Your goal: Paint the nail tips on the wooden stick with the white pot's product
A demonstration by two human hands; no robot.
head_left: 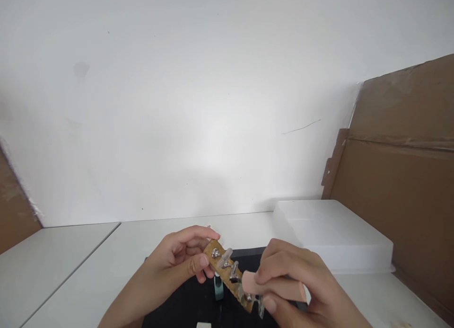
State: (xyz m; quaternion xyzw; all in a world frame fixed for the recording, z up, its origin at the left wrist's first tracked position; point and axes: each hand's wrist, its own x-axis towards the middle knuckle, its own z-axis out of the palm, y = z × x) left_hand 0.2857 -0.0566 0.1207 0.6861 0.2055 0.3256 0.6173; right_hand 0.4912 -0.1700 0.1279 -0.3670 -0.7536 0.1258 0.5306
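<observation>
My left hand (pixel 186 254) pinches the upper end of a narrow brown strip (pixel 223 272) between thumb and fingers. Along the strip stand several small shiny metal pieces with clear, nail-shaped tips (pixel 225 258) on them. The strip slants down to the right, over a black mat (pixel 184 302). My right hand (pixel 296 276) is closed around a pale pink cylinder (pixel 275 286), its left end close to the lower tips. Whether the cylinder touches them I cannot tell. Part of the strip's lower end is hidden behind the cylinder and the clear pieces.
Below the strip, a teal object (pixel 219 288) lies on the mat, with a small white piece (pixel 204 325) at the bottom edge. A translucent white plastic box (pixel 333 228) stands on the white table (pixel 78 261) at right. Brown cardboard (pixel 397 176) rises beside it.
</observation>
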